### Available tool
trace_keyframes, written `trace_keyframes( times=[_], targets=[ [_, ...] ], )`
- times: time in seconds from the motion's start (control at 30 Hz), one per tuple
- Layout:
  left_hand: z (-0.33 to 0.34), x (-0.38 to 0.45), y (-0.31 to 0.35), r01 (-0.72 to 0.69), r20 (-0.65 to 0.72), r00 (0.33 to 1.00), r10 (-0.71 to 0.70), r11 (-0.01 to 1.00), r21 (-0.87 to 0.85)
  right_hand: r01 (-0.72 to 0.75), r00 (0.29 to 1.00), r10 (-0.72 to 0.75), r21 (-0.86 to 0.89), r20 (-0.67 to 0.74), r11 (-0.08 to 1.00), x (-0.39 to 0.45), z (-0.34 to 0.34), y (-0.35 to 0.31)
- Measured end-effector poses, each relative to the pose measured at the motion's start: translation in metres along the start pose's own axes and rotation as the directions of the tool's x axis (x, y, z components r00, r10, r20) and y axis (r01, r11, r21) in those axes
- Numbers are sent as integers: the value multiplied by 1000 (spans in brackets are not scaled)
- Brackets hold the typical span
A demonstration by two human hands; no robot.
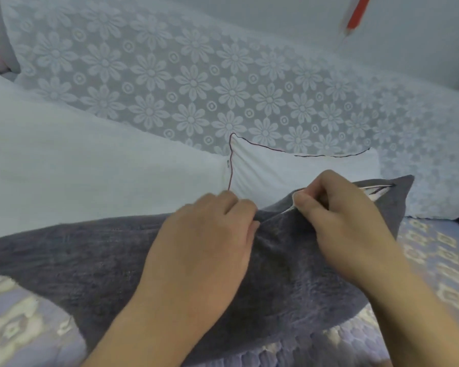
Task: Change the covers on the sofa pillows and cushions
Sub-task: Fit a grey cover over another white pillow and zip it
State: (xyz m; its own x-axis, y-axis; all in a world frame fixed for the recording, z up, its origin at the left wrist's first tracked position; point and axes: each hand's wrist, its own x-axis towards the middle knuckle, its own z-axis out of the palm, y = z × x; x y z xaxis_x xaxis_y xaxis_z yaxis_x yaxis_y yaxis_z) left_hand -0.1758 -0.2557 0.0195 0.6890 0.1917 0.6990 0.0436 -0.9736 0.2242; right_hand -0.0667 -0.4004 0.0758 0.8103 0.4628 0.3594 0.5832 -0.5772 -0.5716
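Note:
A pillow in a dark grey cover lies across the sofa seat in front of me. My left hand grips the grey cover at its far edge, fingers curled into the fabric. My right hand pinches the cover's zip edge just to the right, where a strip of white inner pillow shows through the opening. Behind them lies a bare white pillow with dark piping, and a larger white cushion lies to its left.
A long back cushion in white floral lace runs along the wall. The seat has a pale blue patterned cover. A red pencil-shaped object hangs at the top right.

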Motion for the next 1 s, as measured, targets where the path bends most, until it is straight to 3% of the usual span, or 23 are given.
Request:
trace_keyframes(
  times=[0.13,0.33,0.6,0.7,0.83,0.9,1.0],
  targets=[
    [23,0,24,-61,86,994,63,998,-17,-58,998,59,32,-18,998,-11,0,18],
    [33,7,44,56,102,993,-56,998,3,-63,998,62,62,15,996,-16,-4,22],
    [27,3,46,21,104,994,-20,1000,-13,-108,994,104,-230,-33,967,-10,-23,37],
    [27,1,38,27,117,993,-25,999,-20,-178,982,139,-397,-127,900,1,-42,68],
    [25,3,23,44,104,994,-41,999,-26,-378,904,194,-497,-382,781,23,-84,118],
    [29,3,22,28,122,992,-24,999,-31,-410,891,223,-487,-396,771,33,-101,136],
    [37,2,28,-5,142,990,6,1000,-2,-413,891,296,-347,-343,842,42,-107,154]
  ],
)
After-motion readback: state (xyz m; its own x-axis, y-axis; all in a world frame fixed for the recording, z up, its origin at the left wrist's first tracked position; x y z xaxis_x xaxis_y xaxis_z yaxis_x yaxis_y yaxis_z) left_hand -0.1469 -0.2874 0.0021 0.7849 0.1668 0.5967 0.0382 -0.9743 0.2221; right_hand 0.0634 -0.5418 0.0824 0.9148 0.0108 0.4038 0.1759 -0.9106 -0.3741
